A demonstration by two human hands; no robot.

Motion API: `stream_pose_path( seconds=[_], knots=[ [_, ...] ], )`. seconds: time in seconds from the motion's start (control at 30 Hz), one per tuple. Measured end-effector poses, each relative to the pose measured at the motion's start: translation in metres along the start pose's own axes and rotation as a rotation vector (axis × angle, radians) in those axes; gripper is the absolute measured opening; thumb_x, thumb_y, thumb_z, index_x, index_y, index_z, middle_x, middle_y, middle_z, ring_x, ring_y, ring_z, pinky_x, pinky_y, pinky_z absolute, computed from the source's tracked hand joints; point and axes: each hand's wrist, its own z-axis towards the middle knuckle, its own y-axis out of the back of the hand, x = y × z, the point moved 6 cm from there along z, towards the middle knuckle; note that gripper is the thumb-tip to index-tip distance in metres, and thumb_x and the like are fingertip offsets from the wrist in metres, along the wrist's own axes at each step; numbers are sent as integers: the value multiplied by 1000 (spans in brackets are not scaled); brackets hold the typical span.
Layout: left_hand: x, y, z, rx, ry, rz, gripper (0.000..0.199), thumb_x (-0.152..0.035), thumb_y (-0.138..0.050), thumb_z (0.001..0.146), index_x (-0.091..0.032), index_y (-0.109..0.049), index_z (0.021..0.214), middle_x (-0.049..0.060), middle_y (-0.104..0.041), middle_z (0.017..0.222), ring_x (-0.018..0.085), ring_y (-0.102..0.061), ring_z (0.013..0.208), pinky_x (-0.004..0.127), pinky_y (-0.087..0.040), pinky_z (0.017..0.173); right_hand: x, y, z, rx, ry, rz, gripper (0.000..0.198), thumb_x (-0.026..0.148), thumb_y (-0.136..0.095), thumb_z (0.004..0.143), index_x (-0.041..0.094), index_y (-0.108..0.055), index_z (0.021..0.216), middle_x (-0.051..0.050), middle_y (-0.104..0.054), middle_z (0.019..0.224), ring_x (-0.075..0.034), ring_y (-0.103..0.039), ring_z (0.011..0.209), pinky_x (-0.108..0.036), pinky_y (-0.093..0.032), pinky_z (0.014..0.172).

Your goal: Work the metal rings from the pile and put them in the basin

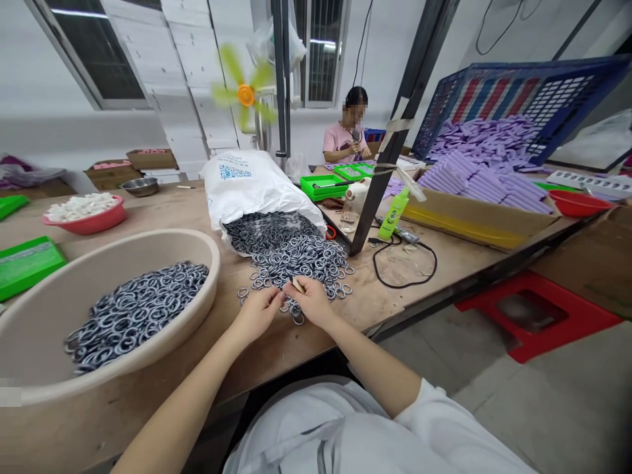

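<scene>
Rings, round and dark grey (297, 259), could roll off the brown wooden surface (272, 347) if nudged by left hand (261, 309) or right hand (312, 301), both apparently pinching one ring.

Grey rings (296, 258), loose, heaped at the mouth of the white sack (264, 187); more left of it. Small beige piece (297, 284), held, before the sack.

Wore a loose white cloth shirt (375, 441), creased and bunched across the front, shaded pale grey in its folds. Bore a narrow, curved, dark grey mark (321, 455) low down. Had a wide white right sleeve (432, 409) ending near the elbow, bare forearms (197, 388), a bare left hand (261, 311) and a bare right hand (313, 301).
</scene>
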Motion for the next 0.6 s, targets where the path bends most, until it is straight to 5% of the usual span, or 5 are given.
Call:
stream_pose_path(
  seconds=[0.13,0.3,0.6],
  knots=[
    [14,-5,-1,0,113,-335,35,-50,-50,84,-19,-57,71,0,-58,64,14,-51,60,26,-41,59,5,-11,-1,79,-36,117,35,52,-60,87,19,-65,80,3,-55,67,-12,-49,63,-24,-40,59],
    [21,-4,-3,-70,228,-634,37,-55,-59,74,-19,-52,69,-2,-51,60,11,-46,54,24,-40,55,19,-14,4,74,74,-5,30,38,-76,78,21,-72,103,-2,-67,93,-17,-60,89,-31,-46,85],
    [14,-3,-10,-54,280,-852,54,-67,-70,64,-16,-57,76,-1,-54,64,11,-47,57,24,-39,53,34,-20,17,153,195,-126,27,40,-63,90,17,-68,75,1,-59,74,-13,-55,73,-25,-44,72]
  ],
)
